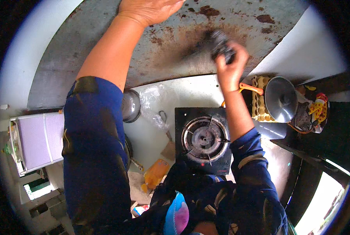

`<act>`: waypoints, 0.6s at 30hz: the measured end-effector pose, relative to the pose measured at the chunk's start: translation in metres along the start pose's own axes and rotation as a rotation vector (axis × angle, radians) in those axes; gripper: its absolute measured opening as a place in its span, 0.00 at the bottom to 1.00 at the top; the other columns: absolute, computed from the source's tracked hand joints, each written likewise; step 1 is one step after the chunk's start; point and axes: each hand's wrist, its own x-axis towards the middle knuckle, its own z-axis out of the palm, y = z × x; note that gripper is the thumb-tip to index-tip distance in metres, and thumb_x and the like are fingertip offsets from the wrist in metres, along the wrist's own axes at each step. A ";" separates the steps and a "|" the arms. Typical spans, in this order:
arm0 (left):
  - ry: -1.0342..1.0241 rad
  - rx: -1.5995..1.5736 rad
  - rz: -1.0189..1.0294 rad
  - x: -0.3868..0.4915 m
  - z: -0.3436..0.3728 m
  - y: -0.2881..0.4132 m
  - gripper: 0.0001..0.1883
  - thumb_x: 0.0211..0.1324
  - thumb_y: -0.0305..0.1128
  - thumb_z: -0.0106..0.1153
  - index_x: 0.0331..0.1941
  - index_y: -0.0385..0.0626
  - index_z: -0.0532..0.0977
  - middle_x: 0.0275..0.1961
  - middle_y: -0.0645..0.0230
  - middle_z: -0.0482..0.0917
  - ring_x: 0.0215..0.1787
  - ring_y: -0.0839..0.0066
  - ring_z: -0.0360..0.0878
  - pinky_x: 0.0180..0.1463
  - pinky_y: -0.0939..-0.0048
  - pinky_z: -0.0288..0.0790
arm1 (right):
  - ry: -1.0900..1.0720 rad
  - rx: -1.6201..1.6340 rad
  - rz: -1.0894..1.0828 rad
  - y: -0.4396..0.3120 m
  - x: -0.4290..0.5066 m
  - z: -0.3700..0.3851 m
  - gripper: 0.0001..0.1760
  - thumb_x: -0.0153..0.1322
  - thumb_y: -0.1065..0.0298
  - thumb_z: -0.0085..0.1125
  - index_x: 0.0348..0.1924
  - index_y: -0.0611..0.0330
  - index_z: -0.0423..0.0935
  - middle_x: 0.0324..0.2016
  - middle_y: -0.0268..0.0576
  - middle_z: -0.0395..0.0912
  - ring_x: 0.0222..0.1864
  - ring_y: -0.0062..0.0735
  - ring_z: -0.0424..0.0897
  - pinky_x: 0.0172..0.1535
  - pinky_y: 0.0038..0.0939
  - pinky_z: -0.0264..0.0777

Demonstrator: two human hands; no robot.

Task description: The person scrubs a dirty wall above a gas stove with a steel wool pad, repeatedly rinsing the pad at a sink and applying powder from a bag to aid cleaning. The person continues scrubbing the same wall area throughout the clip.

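My right hand (235, 63) grips a dark, crumpled scrubbing pad (220, 44), possibly steel wool, against a grey metal panel (175, 44) with rust-brown stains. Motion blurs both hand and pad. At the top edge, my left hand (150, 12) is against the same panel, its fingers cut off by the picture's rim. Below my right forearm sits a black single-burner gas stove (180, 117) with a round burner (204, 139) and pan supports.
A glass-lidded pan (280, 100) with an orange handle rests near egg trays (257, 113) on the right. Left of the stove are a metal bowl (131, 105), a clear plastic bag (153, 100) and an orange cutting board (156, 173). A lilac-panelled rack (35, 141) stands far left.
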 end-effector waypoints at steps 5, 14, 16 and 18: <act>0.110 0.049 -0.030 -0.002 0.013 0.000 0.32 0.60 0.43 0.53 0.70 0.72 0.60 0.75 0.87 0.55 0.76 0.80 0.50 0.78 0.59 0.38 | 0.166 -0.093 -0.156 0.002 0.028 0.040 0.22 0.53 0.74 0.64 0.42 0.54 0.77 0.43 0.51 0.72 0.51 0.53 0.69 0.57 0.47 0.64; 0.214 0.017 -0.013 -0.003 0.025 -0.003 0.35 0.56 0.43 0.57 0.69 0.73 0.61 0.75 0.87 0.55 0.76 0.79 0.51 0.78 0.59 0.39 | -0.650 -0.221 -0.031 0.016 -0.108 0.077 0.22 0.55 0.74 0.65 0.43 0.45 0.78 0.44 0.45 0.73 0.47 0.53 0.73 0.48 0.43 0.74; 0.221 0.017 -0.017 -0.004 0.025 -0.002 0.35 0.56 0.43 0.57 0.69 0.73 0.60 0.75 0.87 0.55 0.76 0.79 0.50 0.78 0.59 0.39 | -0.809 -0.240 -0.052 -0.004 -0.101 0.071 0.22 0.56 0.74 0.62 0.43 0.43 0.77 0.43 0.44 0.73 0.46 0.51 0.73 0.46 0.44 0.75; 0.184 -0.009 -0.018 -0.005 0.027 -0.001 0.34 0.57 0.43 0.55 0.70 0.73 0.59 0.76 0.88 0.54 0.76 0.79 0.50 0.78 0.59 0.38 | -0.740 -0.108 -0.294 -0.028 -0.077 0.067 0.22 0.56 0.73 0.61 0.43 0.41 0.77 0.47 0.39 0.73 0.45 0.47 0.73 0.46 0.42 0.75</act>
